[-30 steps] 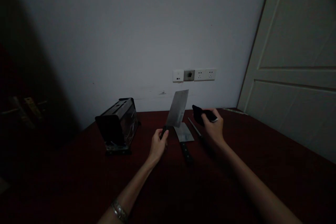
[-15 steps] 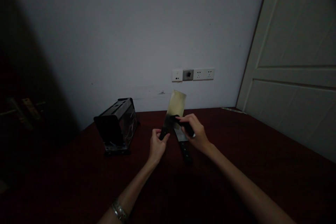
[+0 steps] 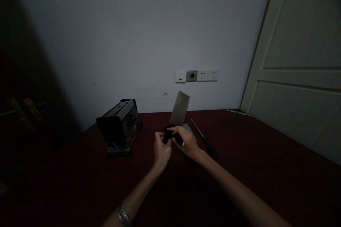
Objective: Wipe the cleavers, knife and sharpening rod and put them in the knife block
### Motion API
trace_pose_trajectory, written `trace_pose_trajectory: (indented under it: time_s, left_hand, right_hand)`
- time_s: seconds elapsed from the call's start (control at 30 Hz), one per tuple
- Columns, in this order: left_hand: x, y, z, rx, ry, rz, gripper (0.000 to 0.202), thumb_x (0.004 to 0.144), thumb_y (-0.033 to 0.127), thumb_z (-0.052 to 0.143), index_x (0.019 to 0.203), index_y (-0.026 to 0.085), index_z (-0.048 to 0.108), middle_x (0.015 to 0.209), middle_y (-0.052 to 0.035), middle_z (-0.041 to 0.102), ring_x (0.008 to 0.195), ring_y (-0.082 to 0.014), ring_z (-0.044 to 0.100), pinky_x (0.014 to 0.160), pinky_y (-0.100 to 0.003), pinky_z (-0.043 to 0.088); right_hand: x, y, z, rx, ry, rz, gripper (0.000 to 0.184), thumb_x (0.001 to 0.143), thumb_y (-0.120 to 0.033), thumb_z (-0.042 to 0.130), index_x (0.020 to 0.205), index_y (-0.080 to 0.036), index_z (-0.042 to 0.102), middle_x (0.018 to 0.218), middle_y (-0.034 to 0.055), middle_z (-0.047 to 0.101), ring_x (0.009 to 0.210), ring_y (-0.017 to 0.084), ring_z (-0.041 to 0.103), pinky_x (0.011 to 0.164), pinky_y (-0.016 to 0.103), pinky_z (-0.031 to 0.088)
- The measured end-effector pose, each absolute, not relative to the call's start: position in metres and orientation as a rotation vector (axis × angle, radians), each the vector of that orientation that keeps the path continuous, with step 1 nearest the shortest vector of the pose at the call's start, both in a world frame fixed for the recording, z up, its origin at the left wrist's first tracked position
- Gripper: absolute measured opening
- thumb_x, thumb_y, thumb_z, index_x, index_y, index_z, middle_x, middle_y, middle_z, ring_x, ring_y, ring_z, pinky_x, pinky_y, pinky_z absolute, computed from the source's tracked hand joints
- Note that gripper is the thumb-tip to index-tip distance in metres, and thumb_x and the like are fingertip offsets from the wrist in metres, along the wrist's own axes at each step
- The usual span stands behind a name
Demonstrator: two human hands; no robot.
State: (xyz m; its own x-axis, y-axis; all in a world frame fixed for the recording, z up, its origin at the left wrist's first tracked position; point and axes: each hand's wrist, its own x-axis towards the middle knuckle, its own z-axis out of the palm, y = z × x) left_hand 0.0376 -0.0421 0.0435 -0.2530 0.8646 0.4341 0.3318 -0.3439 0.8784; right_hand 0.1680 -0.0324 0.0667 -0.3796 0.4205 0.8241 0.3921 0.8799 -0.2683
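Observation:
My left hand (image 3: 162, 151) is closed round the black handle of a cleaver (image 3: 180, 108), whose broad blade points up and slightly right. My right hand (image 3: 186, 143) grips a small black handheld knife sharpener (image 3: 177, 135) with a pale end. It lies across the lower end of the blade, close to my left fingers; the exact contact is too dark to tell. Behind my right hand a second knife (image 3: 189, 130) lies on the table, mostly hidden. Just right of it rests a sharpening steel (image 3: 205, 139) with a black handle.
A black-ended knife block (image 3: 119, 127) with clear sides and slots on top stands to the left on the dark red table (image 3: 253, 142). Behind are a pale wall with sockets (image 3: 207, 75) and, at right, a white panelled door (image 3: 295, 74).
My right hand has moved down and left with the sharpener, from midway up the blade to near the cleaver's handle. The sharpening steel now shows; the second knife's handle is hidden.

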Motion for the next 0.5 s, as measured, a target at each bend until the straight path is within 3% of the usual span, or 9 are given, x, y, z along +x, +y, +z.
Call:
trace_pose_trajectory:
  time_s: [0.3, 0.5]
  left_hand:
    - [0.0362, -0.0416, 0.052, 1.573, 1.503, 1.641, 0.022, 0.071, 0.027, 0.059, 0.083, 0.02, 0.041, 0.07, -0.0004, 0.058, 0.066, -0.0165, 0.058, 0.059, -0.025, 0.04]
    - [0.036, -0.0413, 0.0478, 1.572, 1.543, 1.586, 0.022, 0.073, 0.027, 0.057, 0.085, 0.021, 0.039, 0.071, -0.0005, 0.057, 0.066, -0.017, 0.058, 0.058, -0.025, 0.039]
  right_hand:
    - [0.1762, -0.0309, 0.058, -0.681, -1.913, -0.037, 0.015, 0.077, -0.012, 0.05, 0.089, -0.022, 0.047, 0.093, 0.0097, 0.063, 0.087, 0.021, 0.06, 0.074, 0.037, 0.05]
    - [0.1699, -0.0343, 0.0646, -0.589, -1.906, -0.032, 0.015, 0.079, -0.011, 0.048, 0.089, -0.022, 0.045, 0.101, 0.0109, 0.061, 0.096, 0.021, 0.057, 0.08, 0.038, 0.048]
